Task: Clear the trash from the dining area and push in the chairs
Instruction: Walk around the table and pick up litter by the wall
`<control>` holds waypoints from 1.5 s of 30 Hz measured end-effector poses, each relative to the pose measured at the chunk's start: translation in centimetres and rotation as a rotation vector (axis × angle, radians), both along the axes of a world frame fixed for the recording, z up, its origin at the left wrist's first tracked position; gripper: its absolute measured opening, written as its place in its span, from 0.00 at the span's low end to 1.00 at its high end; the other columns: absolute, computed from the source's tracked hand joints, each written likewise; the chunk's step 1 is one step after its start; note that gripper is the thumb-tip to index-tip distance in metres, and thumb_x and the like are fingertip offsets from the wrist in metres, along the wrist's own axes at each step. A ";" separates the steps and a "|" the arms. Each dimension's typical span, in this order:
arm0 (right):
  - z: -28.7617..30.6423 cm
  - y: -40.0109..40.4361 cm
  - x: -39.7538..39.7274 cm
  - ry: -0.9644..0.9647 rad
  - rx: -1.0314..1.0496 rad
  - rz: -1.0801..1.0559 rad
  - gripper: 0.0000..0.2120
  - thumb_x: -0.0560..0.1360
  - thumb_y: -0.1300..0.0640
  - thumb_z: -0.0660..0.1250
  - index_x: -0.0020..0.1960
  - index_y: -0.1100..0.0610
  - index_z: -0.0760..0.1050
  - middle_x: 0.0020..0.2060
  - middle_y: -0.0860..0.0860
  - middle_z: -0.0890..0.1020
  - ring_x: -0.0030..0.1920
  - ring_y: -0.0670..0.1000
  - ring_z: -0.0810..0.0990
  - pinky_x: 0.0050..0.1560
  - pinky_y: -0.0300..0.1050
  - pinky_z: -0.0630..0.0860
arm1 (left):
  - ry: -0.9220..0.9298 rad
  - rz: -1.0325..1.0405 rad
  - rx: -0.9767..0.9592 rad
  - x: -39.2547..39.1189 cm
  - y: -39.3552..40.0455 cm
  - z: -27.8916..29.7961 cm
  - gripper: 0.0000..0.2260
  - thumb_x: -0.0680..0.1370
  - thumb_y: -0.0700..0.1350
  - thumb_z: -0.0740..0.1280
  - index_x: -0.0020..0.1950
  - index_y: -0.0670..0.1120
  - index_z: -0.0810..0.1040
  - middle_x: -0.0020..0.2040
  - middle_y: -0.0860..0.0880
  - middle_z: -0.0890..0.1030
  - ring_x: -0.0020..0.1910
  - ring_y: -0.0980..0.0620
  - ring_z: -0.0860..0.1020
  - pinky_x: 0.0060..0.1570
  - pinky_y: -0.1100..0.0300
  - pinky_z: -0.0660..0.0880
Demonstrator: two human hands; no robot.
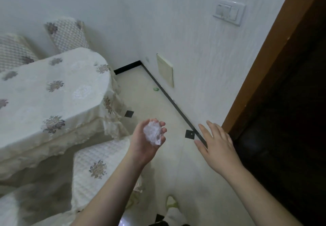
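Note:
My left hand (146, 142) is turned palm up over the floor and its curled fingers hold a crumpled ball of clear plastic wrap (153, 135). My right hand (217, 142) is stretched out flat beside it, fingers straight, holding nothing, near the door frame. The dining table (53, 91) with a white flowered cloth stands at the left. A chair with a quilted white cover (98, 167) stands just below the table's near corner, under my left forearm. Two more covered chair backs (67, 33) rise behind the table against the wall.
A small green object (156, 89) lies on the pale tile floor by the black baseboard. A brown door frame (264, 70) and a dark doorway fill the right side. A wall switch (229, 11) and a cream panel (165, 69) are on the white wall. My slipper (171, 202) shows below.

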State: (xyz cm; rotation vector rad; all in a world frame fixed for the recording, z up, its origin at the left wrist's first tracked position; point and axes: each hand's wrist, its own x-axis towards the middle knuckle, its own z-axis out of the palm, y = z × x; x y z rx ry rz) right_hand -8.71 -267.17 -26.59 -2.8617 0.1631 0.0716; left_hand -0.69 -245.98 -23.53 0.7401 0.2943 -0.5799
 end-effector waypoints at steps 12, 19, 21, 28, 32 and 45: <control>0.3 1.7 19.1 -0.021 -0.096 0.234 0.29 0.80 0.38 0.47 0.77 0.48 0.50 0.77 0.52 0.54 0.75 0.54 0.52 0.73 0.50 0.50 | 0.021 0.260 -0.068 15.4 2.7 -0.4 0.14 0.77 0.46 0.57 0.38 0.44 0.78 0.38 0.45 0.78 0.34 0.50 0.77 0.29 0.64 0.73; 0.3 2.5 27.6 -0.024 -0.098 0.311 0.34 0.76 0.35 0.42 0.75 0.51 0.60 0.74 0.55 0.64 0.73 0.57 0.60 0.71 0.54 0.58 | 0.012 0.374 -0.030 22.3 3.5 0.3 0.10 0.77 0.47 0.58 0.42 0.44 0.76 0.39 0.44 0.79 0.36 0.49 0.78 0.32 0.63 0.74; 0.2 2.6 30.4 -0.013 -0.086 0.341 0.34 0.75 0.35 0.41 0.75 0.51 0.60 0.74 0.55 0.63 0.74 0.57 0.59 0.71 0.53 0.58 | 0.019 0.414 -0.014 24.3 3.5 0.4 0.10 0.77 0.47 0.59 0.42 0.44 0.76 0.39 0.44 0.79 0.37 0.48 0.78 0.31 0.63 0.75; 0.8 2.1 41.5 -0.060 -0.044 0.453 0.36 0.74 0.35 0.39 0.76 0.52 0.58 0.74 0.56 0.61 0.73 0.58 0.60 0.71 0.53 0.57 | 0.021 0.538 0.073 31.8 2.2 1.1 0.09 0.77 0.46 0.58 0.41 0.45 0.75 0.36 0.46 0.80 0.32 0.50 0.78 0.29 0.65 0.73; 1.5 2.3 47.1 -0.045 -0.051 0.513 0.31 0.77 0.38 0.47 0.75 0.53 0.58 0.74 0.56 0.62 0.72 0.58 0.61 0.70 0.54 0.59 | 0.010 0.554 0.081 35.8 1.4 1.6 0.10 0.78 0.46 0.57 0.42 0.45 0.75 0.37 0.46 0.80 0.32 0.50 0.78 0.29 0.64 0.73; 0.7 11.2 59.2 -0.058 -0.036 0.744 0.33 0.75 0.39 0.44 0.74 0.53 0.59 0.72 0.57 0.65 0.71 0.59 0.63 0.69 0.56 0.61 | 0.045 0.703 0.008 44.9 8.0 -0.4 0.09 0.77 0.47 0.58 0.43 0.45 0.75 0.38 0.45 0.79 0.33 0.49 0.78 0.30 0.61 0.74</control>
